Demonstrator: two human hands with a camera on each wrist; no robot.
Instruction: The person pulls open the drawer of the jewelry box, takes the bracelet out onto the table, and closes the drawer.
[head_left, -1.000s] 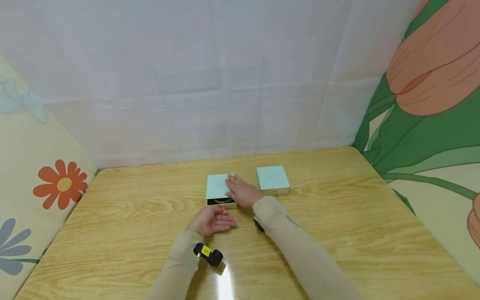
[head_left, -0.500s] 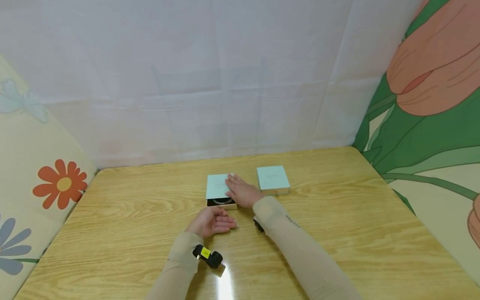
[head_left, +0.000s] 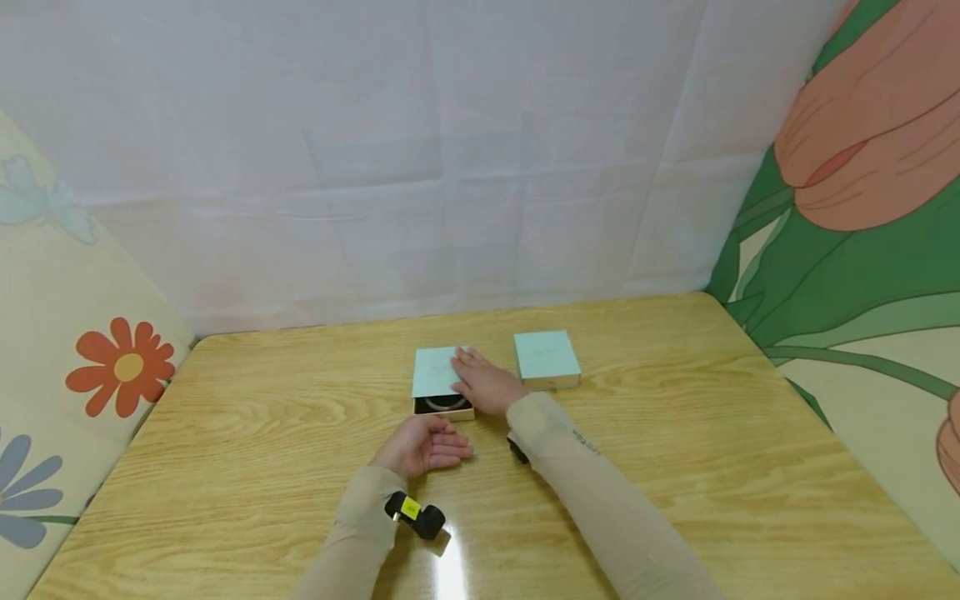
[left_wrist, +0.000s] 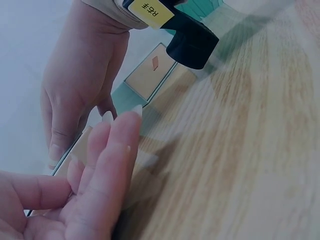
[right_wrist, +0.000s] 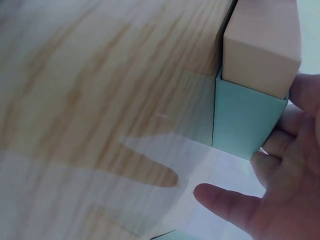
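Note:
A mint-green drawer box (head_left: 435,372) lies on the table, its beige inner tray (right_wrist: 262,55) partly slid out toward me. Inside the tray's dark interior shows a grey curved band (head_left: 447,406), mostly under the cover. My right hand (head_left: 489,387) rests on the right part of the cover, fingers extended across it. In the right wrist view its fingers lie along the edge of the mint sleeve (right_wrist: 247,117). In front of the tray, my left hand (head_left: 423,444) is palm up with straight fingers; its thumb side is right at the tray's front edge.
A second mint-green box (head_left: 547,357), closed, stands just right of my right hand. Both stand on a wood-grain table (head_left: 285,433). A white cloth (head_left: 480,167) hangs behind it. Black wrist cameras, one with a yellow label (head_left: 410,507), protrude from both cuffs.
The tray's front edge has crept slightly toward me, so a little more of the dark interior shows. Both hands keep nearly the same place.

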